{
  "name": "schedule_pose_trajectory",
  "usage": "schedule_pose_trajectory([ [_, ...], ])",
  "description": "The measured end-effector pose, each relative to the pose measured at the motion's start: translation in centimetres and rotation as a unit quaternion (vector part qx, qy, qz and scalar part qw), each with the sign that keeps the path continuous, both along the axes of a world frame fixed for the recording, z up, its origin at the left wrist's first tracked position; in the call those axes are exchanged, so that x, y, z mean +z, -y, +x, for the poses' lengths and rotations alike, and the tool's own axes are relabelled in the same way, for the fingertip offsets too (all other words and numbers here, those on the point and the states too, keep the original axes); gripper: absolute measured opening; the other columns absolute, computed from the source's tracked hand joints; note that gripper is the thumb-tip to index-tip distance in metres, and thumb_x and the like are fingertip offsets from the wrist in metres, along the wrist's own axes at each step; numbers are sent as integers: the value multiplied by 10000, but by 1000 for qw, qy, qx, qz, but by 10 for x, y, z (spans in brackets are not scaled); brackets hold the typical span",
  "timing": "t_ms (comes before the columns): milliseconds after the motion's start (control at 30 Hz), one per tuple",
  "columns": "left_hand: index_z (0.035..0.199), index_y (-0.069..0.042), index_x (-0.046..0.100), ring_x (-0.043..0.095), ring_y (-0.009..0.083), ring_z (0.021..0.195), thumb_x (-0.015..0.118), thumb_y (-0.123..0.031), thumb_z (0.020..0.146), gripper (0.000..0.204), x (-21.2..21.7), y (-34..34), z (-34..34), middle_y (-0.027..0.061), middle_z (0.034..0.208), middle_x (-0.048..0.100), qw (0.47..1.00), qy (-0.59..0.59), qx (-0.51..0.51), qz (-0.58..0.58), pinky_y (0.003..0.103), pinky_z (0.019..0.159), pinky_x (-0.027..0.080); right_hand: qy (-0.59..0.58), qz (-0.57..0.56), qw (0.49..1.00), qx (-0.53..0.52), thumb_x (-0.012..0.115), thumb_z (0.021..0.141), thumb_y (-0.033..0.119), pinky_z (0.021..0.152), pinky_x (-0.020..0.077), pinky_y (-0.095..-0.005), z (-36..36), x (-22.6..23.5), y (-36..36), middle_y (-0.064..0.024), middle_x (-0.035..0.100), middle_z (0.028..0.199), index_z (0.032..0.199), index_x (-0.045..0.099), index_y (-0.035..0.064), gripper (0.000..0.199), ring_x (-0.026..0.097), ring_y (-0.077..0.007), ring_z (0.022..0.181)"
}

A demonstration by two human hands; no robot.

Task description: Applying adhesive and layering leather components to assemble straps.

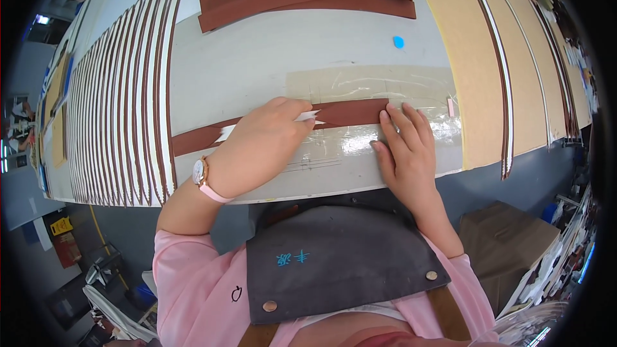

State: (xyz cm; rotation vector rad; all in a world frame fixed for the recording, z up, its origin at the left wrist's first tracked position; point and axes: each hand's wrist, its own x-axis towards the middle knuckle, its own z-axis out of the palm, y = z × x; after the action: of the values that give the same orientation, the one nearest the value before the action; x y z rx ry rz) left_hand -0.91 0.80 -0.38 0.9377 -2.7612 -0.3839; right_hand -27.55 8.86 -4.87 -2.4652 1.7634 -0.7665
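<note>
- The grey tabletop (pixel 244 58) spreads across the bench before this person.
- At its left lies a close row of brown-and-white strips (pixel 132 109); a stray left elbow could knock them askew.
- Beyond the hands sits a loose pile of brown strips (pixel 308 0).
- The brown strip (pixel 357 113) lies crosswise between body and pile, partly over a clear sheet, its pale inside showing; I'd worry about a crooked fold if the pulls are uneven.
- The left hand (pixel 270 132) pinches narrowly at that pale part; too hard a tug might crease it.
- The right hand (pixel 409 154), fingers slightly spread, touches the right end; light pressure there could let it slip.
</note>
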Motion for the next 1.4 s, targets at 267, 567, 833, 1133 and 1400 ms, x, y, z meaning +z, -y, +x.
schedule_pose_trajectory([
  [267,958,10,716,673,312,1004,665,-117,945,138,-1,-3,-5,143,1153,700,1000,3,11,-22,406,857,565,81,-14,996,-41,749,866,104,1028,489,-484,-3,-5,-7,-158,617,1315,1220,714,20,365,559,-404,1262],
  [567,974,-6,710,679,317,995,705,-89,897,114,5,1,-6,138,1139,702,1000,9,6,-5,408,853,567,90,-44,994,-43,757,839,74,937,526,-451,-4,-4,-5,-162,640,1170,1127,750,23,293,592,-389,1191],
  [833,937,-47,630,613,302,937,772,-133,829,198,-5,-1,-24,93,1000,642,996,-20,31,-76,421,822,518,86,-46,994,-42,750,838,88,972,510,-461,-3,-5,-4,-151,642,1166,1143,713,-8,321,582,-390,1196],
  [1133,1284,-54,649,597,307,1080,791,-176,829,491,-3,3,-31,119,1188,625,996,-71,4,-62,418,938,496,79,-34,996,-28,733,856,115,1060,459,-521,-5,-4,-4,-121,656,1244,1145,703,-2,314,573,-382,1228],
  [1400,1318,-90,669,600,284,1073,779,-174,842,496,-13,0,-36,90,1161,620,999,-34,-10,-31,411,937,494,72,-33,997,-25,726,866,118,1086,441,-526,-6,-5,-4,-114,660,1262,1157,704,10,311,573,-382,1244],
])
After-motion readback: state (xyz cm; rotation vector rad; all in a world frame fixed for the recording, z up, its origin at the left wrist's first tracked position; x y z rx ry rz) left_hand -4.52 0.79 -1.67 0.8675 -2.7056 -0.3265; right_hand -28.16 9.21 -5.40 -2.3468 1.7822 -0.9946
